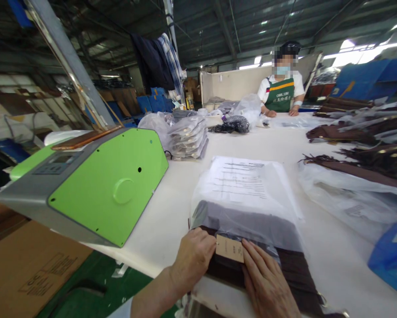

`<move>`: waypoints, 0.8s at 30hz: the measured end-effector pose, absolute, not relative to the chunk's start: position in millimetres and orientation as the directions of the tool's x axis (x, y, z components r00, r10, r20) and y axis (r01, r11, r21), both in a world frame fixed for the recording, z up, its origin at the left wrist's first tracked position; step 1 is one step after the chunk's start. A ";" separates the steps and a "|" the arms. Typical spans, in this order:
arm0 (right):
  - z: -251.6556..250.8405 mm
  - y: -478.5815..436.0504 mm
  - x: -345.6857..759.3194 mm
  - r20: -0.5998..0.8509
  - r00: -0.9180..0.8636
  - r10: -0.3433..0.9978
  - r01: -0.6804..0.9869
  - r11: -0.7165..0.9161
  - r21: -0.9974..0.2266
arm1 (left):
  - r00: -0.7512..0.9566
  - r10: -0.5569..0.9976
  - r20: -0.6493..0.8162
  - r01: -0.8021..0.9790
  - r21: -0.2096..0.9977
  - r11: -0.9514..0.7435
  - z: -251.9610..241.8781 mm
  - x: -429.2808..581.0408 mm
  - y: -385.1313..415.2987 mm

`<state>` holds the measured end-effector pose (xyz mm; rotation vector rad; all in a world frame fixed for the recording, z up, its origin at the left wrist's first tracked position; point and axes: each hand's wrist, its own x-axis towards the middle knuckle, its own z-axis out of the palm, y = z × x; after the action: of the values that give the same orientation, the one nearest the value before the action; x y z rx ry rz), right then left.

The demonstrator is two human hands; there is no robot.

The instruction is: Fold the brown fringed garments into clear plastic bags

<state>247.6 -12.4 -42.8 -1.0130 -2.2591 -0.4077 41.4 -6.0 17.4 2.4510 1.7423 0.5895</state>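
A tan cardboard hang tag [229, 248] with printing lies over a dark brown folded garment [293, 269] at the table's front edge. Curled at the tag's left end, my left hand [197, 251] grips it, though the fingertips are partly hidden. My right hand [269, 280] lies flat with outstretched fingers, touching the tag's right edge and the garment. A clear plastic bag [284, 207] covers the part beyond, where grey cloth [251, 221] and a printed paper sheet [240, 176] show.
To my left stands a green and grey machine [108, 190]. Bagged goods [187, 139] are stacked behind it. Brown fringed pieces and plastic bags [347, 207] lie on the right, near a blue bag [392, 256]. Across the white table [172, 221] stands a person in a green apron [281, 95].
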 end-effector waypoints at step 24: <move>-52.6 -6.6 251.3 0.647 -0.524 0.554 0.732 0.681 0.010 | -0.382 0.905 0.186 0.774 0.600 0.203 -36.6 -30.7 -107.4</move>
<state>251.3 -6.6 -52.6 -0.9840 -2.2709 -0.3745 -30.7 -107.4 -36.6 1.6111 2.2663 0.9338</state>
